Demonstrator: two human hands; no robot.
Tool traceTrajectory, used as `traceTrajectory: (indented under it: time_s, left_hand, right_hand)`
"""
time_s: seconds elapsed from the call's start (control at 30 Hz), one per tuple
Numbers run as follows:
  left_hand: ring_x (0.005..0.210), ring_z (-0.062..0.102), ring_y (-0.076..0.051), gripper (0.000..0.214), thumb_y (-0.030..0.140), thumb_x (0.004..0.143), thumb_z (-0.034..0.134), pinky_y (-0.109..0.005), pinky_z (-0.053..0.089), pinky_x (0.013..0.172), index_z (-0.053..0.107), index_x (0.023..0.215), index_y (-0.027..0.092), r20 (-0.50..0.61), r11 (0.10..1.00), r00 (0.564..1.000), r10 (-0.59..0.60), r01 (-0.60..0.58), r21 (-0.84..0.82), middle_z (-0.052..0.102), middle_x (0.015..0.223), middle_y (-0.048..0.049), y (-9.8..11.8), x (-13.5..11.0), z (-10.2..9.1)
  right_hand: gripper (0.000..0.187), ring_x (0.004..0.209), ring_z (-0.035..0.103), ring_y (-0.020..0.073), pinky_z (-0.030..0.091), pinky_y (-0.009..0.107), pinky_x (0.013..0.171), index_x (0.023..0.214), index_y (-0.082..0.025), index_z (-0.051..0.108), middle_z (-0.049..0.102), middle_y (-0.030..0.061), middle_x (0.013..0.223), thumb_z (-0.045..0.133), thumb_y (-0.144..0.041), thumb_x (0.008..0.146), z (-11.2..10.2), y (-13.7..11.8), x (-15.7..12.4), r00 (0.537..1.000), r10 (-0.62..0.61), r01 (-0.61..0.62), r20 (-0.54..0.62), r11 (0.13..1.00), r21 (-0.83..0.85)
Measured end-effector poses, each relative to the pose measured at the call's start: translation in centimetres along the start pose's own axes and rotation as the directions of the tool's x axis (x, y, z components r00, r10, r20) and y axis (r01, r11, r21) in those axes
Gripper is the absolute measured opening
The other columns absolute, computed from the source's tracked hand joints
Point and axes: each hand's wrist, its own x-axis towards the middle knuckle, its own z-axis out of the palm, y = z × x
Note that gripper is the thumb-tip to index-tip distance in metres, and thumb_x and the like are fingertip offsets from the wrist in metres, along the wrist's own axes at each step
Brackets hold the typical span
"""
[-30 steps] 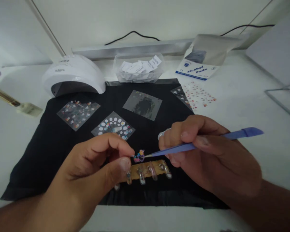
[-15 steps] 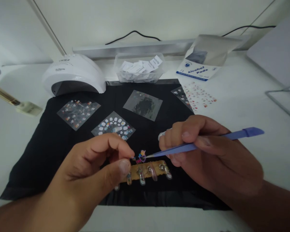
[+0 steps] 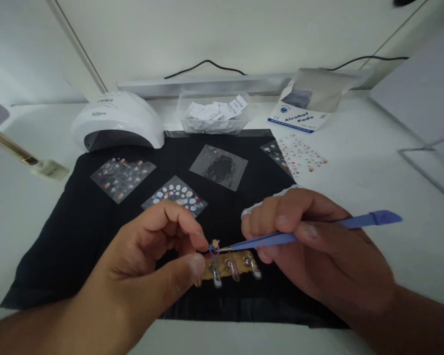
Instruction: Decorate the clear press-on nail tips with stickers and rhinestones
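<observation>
My right hand (image 3: 318,251) grips blue tweezers (image 3: 311,231) whose tips pinch a small colourful sticker (image 3: 214,245). My left hand (image 3: 148,266) has thumb and forefinger closed at the other side of that sticker, just above a tan strip (image 3: 229,264) carrying several clear nail tips. The strip lies on a black mat (image 3: 77,222) near its front edge, partly hidden by my left thumb.
Sticker sheets (image 3: 122,172) (image 3: 174,194) (image 3: 219,166) (image 3: 296,155) lie on the mat. Behind it stand a white nail lamp (image 3: 118,121), a clear tub of paper slips (image 3: 214,112) and an alcohol pads pouch (image 3: 307,101). A brush (image 3: 29,160) lies at the left.
The sticker has shrunk in view and come down closer to the nail strip; both hands stay pinched around it. The view has tilted slightly.
</observation>
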Motion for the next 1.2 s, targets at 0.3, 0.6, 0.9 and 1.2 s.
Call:
traceTrajectory:
  time_s: [0.3, 0.6, 0.9, 1.2]
  left_hand:
    - [0.068, 0.055, -0.008, 0.011, 0.019, 0.09, 0.07, -0.014, 0.048, 0.061, 0.06, 0.089, 0.024, -0.022, 1.0, 1.0, 0.011, -0.01, 0.023, 0.062, 0.079, 0.0038, 0.11, 0.09, 0.15]
    - [0.07, 0.053, -0.008, 0.014, 0.015, 0.09, 0.068, -0.013, 0.047, 0.063, 0.059, 0.091, 0.026, -0.01, 1.0, 1.0, 0.02, -0.02, -0.005, 0.06, 0.08, 0.0046, -0.27, 0.19, 0.06]
    - [0.072, 0.056, -0.01, 0.015, 0.013, 0.088, 0.066, -0.017, 0.047, 0.06, 0.063, 0.095, 0.026, -0.013, 0.996, 1.0, 0.01, -0.011, -0.092, 0.062, 0.086, 0.0023, -0.23, 0.05, 0.0]
    - [0.076, 0.055, -0.011, 0.014, 0.015, 0.089, 0.066, -0.017, 0.049, 0.064, 0.065, 0.097, 0.027, 0.004, 0.996, 1.0, 0.02, -0.02, -0.086, 0.061, 0.089, 0.0014, -0.26, 0.05, -0.22]
  right_hand:
    - [0.011, 0.059, 0.061, 0.0146, 0.049, 0.03, 0.056, 0.085, -0.022, 0.077, 0.065, 0.0003, 0.066, 0.067, -0.023, 0.088, 0.03, 0.06, -0.06, 1.0, 0.013, -0.012, 0.013, 0.999, -0.039]
    - [0.011, 0.057, 0.059, 0.0148, 0.046, 0.032, 0.056, 0.085, -0.023, 0.076, 0.064, 0.0001, 0.067, 0.066, -0.026, 0.088, -0.04, 0.06, -0.07, 1.0, -0.012, 0.013, 0.017, 0.998, -0.06]
    - [0.01, 0.058, 0.06, 0.0146, 0.046, 0.032, 0.056, 0.086, -0.023, 0.076, 0.062, -0.0005, 0.067, 0.067, -0.026, 0.088, -0.19, -0.07, -0.08, 1.0, 0.006, -0.006, 0.02, 0.999, -0.041]
    - [0.01, 0.058, 0.059, 0.0149, 0.047, 0.031, 0.056, 0.085, -0.022, 0.076, 0.062, -0.0004, 0.067, 0.068, -0.027, 0.088, -0.2, -0.22, -0.12, 1.0, 0.008, -0.007, 0.028, 0.999, -0.042]
